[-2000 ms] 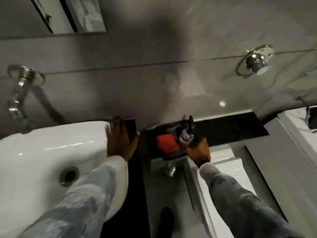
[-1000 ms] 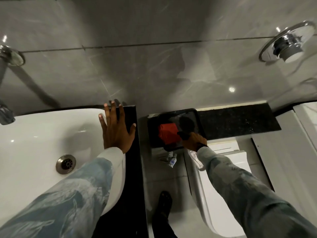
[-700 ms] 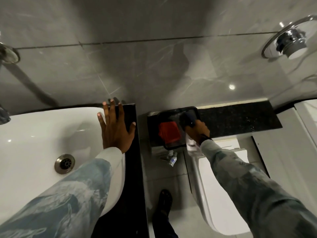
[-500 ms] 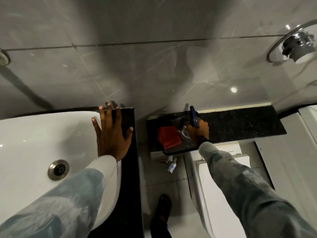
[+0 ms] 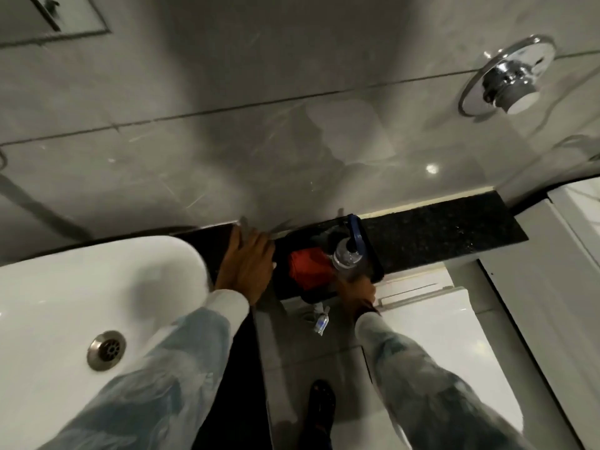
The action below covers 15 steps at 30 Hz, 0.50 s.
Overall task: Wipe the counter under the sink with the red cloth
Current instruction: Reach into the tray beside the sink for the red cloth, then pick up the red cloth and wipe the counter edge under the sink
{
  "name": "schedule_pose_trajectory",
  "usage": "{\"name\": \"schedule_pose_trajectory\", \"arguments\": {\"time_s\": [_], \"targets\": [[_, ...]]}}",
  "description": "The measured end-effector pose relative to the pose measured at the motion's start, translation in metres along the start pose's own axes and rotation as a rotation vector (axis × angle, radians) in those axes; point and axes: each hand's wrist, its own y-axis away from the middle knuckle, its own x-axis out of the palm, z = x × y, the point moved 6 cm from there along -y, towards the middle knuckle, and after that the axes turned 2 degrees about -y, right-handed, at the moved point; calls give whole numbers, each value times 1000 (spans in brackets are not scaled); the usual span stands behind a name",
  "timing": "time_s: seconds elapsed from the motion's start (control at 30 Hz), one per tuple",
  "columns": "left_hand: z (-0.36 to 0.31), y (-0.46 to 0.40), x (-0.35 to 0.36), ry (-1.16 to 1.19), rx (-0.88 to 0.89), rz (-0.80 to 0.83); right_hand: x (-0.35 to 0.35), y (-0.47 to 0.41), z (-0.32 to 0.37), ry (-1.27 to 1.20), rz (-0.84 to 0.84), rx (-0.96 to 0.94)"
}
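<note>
The red cloth [image 5: 307, 268] lies crumpled in a black tray [image 5: 376, 269] on a dark speckled ledge [image 5: 438, 235] against the wall. My right hand [image 5: 356, 289] is at the tray's front edge, closed around the base of a clear bottle with a blue handle [image 5: 346, 257], which stands just right of the cloth. My left hand [image 5: 246, 266] rests flat, holding nothing, on the black counter [image 5: 211, 243] beside the white sink [image 5: 81, 297]. The cloth touches neither hand.
A chrome flush button [image 5: 506, 79] sticks out of the grey tiled wall at upper right. A white toilet cistern [image 5: 428, 323] sits below the ledge. A small bottle [image 5: 321, 323] and my dark shoe [image 5: 321, 405] are on the floor between counter and toilet.
The view tilted up and shifted. My right hand slid from the bottle's top down to its base at the tray's front edge. My left hand moved right along the counter toward the tray.
</note>
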Motion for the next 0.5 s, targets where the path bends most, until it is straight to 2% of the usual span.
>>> {"name": "schedule_pose_trajectory", "arguments": {"time_s": [0.07, 0.2, 0.27, 0.4, 0.5], "targets": [[-19, -33, 11, 193, -56, 60, 25, 0, -10, -172, 113, 123], [-54, -88, 68, 525, -130, 240, 68, -11, -23, -767, 163, 344], [-66, -100, 97, 547, -148, 341, 83, -19, -26, -873, 159, 403], [-73, -110, 110, 411, -168, 293, 97, -26, -25, -986, 105, 474], [-60, -102, 113, 639, -306, 378, 95, -20, -18, -1036, 118, 444]]}}
